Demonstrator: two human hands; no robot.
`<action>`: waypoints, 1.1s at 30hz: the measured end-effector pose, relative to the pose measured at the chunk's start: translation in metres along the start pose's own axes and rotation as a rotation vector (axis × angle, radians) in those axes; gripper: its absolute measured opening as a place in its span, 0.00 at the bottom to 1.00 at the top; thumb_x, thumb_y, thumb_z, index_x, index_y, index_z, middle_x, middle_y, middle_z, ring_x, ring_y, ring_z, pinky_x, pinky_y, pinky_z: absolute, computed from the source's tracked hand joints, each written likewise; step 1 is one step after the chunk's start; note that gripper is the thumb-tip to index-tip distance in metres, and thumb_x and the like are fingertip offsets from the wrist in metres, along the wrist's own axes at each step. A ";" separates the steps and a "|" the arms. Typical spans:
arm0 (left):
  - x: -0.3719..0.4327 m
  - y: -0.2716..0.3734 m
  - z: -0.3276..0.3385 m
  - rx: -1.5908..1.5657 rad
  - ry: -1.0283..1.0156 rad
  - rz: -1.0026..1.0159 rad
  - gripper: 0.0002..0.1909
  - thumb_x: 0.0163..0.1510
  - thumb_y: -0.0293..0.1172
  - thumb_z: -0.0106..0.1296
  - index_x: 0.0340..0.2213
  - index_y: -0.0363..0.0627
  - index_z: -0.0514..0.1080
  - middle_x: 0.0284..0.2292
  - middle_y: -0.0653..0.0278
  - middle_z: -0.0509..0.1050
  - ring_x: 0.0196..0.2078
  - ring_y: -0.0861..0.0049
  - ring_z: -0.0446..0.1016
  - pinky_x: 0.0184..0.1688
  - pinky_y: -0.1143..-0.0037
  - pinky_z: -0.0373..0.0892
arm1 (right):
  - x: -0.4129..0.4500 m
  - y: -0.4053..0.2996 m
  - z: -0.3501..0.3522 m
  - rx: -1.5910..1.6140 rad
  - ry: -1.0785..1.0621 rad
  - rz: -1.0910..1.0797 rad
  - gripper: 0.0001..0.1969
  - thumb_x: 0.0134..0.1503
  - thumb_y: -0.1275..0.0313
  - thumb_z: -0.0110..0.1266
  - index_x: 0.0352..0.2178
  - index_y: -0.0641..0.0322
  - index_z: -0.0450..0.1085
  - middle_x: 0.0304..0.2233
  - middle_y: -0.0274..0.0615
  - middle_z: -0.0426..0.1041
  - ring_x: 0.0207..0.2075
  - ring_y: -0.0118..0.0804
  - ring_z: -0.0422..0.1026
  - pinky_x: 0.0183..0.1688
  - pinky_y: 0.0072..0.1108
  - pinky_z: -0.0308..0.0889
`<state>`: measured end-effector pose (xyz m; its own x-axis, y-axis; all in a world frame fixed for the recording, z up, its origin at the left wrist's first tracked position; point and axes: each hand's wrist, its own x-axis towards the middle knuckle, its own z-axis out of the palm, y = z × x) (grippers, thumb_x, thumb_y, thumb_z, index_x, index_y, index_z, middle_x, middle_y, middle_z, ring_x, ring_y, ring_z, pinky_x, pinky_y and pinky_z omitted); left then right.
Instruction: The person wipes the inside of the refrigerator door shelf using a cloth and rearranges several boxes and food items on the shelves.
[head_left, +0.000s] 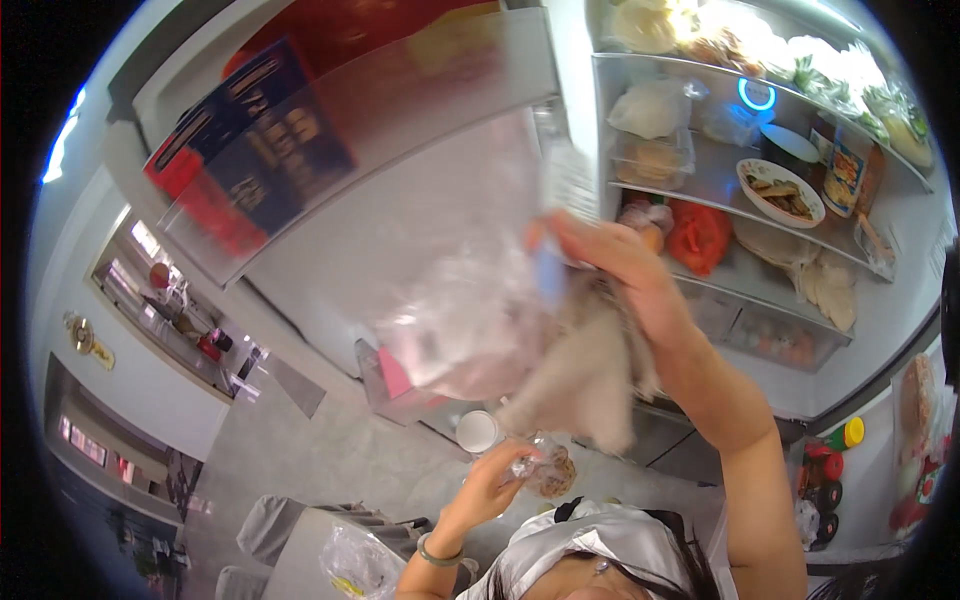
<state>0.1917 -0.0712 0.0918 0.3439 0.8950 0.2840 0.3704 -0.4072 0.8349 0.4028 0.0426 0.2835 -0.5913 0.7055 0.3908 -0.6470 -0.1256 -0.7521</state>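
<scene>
My left hand (495, 480), a bangle on its wrist, grips the gathered top of a small clear plastic bag (555, 472) with brownish food in it. My right hand (619, 259) is raised in front of the open fridge, its fingers bent and blurred. It holds bunched stuff: a blurred clear plastic bag (472, 322) and a beige, cloth-like piece (585, 382) hang below it. A small light-blue thing (549, 274) shows at its fingertips. What it grips exactly is hard to tell.
Fridge shelves (750, 176) at the right hold a patterned bowl (780, 193) of food, a red bag (699, 236) and bagged vegetables. The open door's bin (360, 150) holds a blue and red box (259, 142). A white cup (478, 431) and a table (300, 562) with a plastic bag stand below.
</scene>
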 end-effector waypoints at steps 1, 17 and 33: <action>-0.005 0.006 -0.007 0.003 0.014 -0.003 0.21 0.40 0.12 0.50 0.40 0.40 0.68 0.37 0.56 0.71 0.42 0.57 0.70 0.44 0.69 0.66 | 0.020 0.008 0.010 0.030 -0.016 0.073 0.14 0.58 0.63 0.50 0.36 0.65 0.71 0.28 0.35 0.72 0.28 0.25 0.71 0.29 0.18 0.68; -0.010 0.096 -0.104 0.290 0.418 0.220 0.17 0.33 0.11 0.52 0.30 0.38 0.72 0.30 0.56 0.73 0.34 0.64 0.73 0.38 0.74 0.68 | 0.047 0.028 -0.017 -0.709 0.114 0.015 0.17 0.57 0.62 0.52 0.38 0.68 0.74 0.34 0.34 0.74 0.36 0.21 0.68 0.40 0.16 0.65; 0.178 0.110 -0.148 1.750 0.852 0.605 0.15 0.41 0.30 0.50 0.35 0.52 0.72 0.32 0.68 0.69 0.38 0.72 0.68 0.39 0.73 0.66 | -0.118 0.063 -0.102 -0.498 0.564 0.026 0.11 0.57 0.68 0.51 0.30 0.68 0.73 0.26 0.37 0.74 0.26 0.24 0.72 0.30 0.17 0.67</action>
<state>0.1657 0.0699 0.3040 0.5004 0.2345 0.8335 0.8317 0.1374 -0.5380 0.4815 0.0227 0.1359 -0.1805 0.9737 0.1388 -0.2628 0.0883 -0.9608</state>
